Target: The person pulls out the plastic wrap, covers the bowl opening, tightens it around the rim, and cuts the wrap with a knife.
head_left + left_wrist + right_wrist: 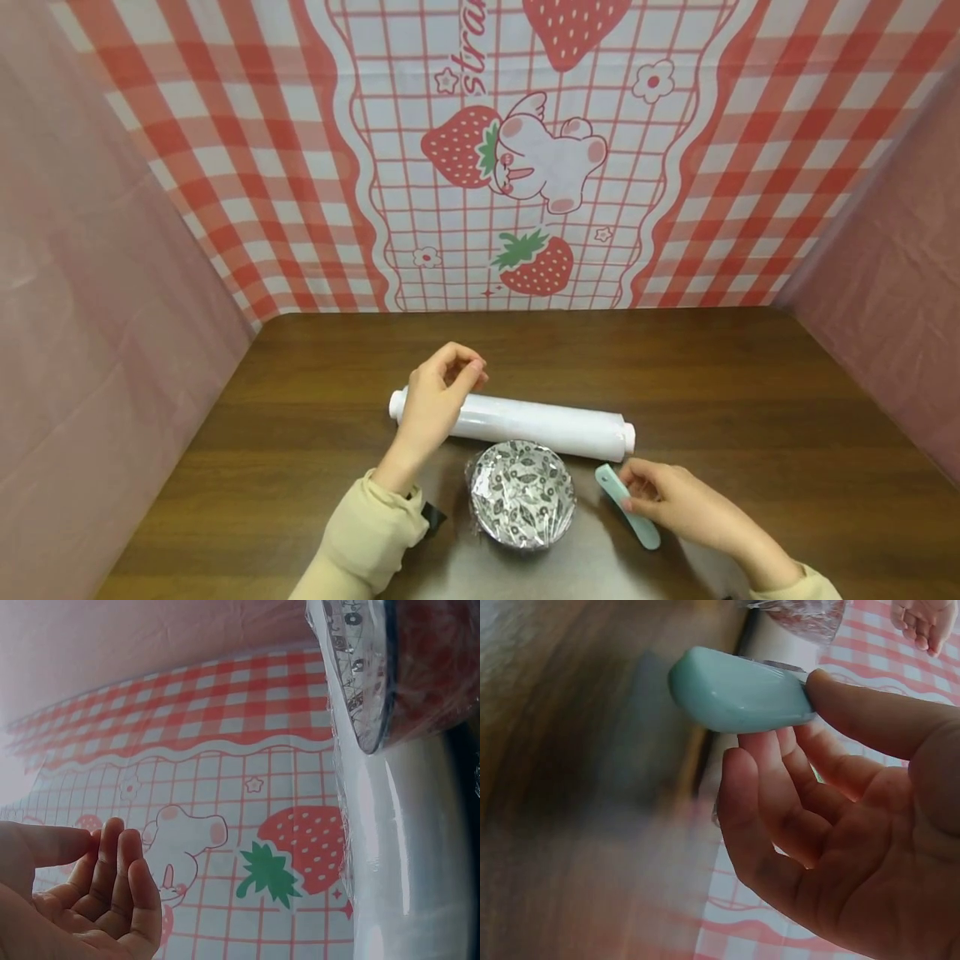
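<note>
My right hand pinches a slim mint-green handle with a small hole at its far end; which tool it belongs to I cannot tell. In the right wrist view, thumb and fingertips meet the sides of the mint-green handle. A round bowl with a dark leaf print stands between the hands, clear plastic film stretched over it. My left hand is raised over the left part of a white cling film roll, fingers loosely curled and holding nothing. The left wrist view shows the hand's palm bare.
Behind the bowl, the cling film roll lies crosswise on the brown wooden table. A strawberry-print checked cloth hangs at the table's back edge. Pink cloth panels stand at both sides.
</note>
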